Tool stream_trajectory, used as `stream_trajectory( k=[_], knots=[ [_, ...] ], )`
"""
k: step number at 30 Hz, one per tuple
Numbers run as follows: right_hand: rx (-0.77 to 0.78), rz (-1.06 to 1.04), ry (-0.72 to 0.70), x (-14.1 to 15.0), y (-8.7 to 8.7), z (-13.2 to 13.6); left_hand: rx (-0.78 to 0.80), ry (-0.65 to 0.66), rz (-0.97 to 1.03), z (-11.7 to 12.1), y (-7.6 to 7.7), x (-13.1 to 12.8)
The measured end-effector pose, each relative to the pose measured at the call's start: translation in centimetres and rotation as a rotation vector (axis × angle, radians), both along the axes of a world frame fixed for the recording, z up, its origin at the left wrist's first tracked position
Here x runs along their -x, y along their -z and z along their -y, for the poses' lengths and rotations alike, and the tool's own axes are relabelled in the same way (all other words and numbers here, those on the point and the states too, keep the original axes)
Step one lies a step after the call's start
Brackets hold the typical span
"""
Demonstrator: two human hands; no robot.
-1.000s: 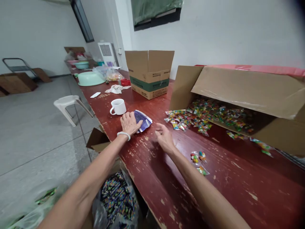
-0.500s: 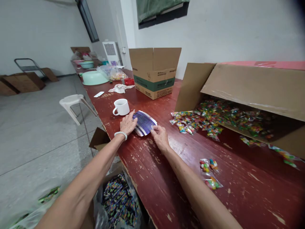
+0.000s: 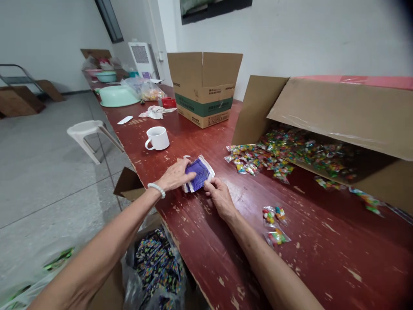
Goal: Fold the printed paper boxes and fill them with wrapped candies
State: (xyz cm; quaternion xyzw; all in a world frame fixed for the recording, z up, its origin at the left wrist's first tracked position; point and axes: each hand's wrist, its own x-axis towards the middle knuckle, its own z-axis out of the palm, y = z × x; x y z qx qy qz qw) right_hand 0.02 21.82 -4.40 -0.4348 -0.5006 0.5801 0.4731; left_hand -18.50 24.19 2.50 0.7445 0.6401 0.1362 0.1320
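A fanned stack of purple wrappers (image 3: 200, 172) with white edges lies on the red table, between my hands. My left hand (image 3: 176, 175), a pale bead bracelet at its wrist, rests against the stack's left side. Its fingers are stretched out and the thumb lies across the top. At the lower right corner, my right hand (image 3: 220, 196) pinches the wrappers between thumb and fingers. Beyond my left hand stands a white mug (image 3: 158, 138). To the right of my right hand lie three small clear packets of colourful candy (image 3: 275, 236).
An open cardboard box (image 3: 204, 105) with a green band stands at the back. Candy packets spill from a tipped carton (image 3: 338, 116) at right. Below the table's left edge is a lined box of dark printed packets (image 3: 158, 262). A white stool (image 3: 88, 131) stands on the floor.
The stack has turned slightly and shows more plain purple, its stripes spread differently. My left hand has slid lower along it, away from the mug. The whole view has shifted a little.
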Motion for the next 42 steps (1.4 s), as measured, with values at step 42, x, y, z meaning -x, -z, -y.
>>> stream_trajectory(
  k=[42],
  knots=[
    [0.042, 0.033, -0.105, -5.4, -0.5, 9.0, 0.153, -0.110, 0.765, 2.6, -1.3, -2.0]
  ],
)
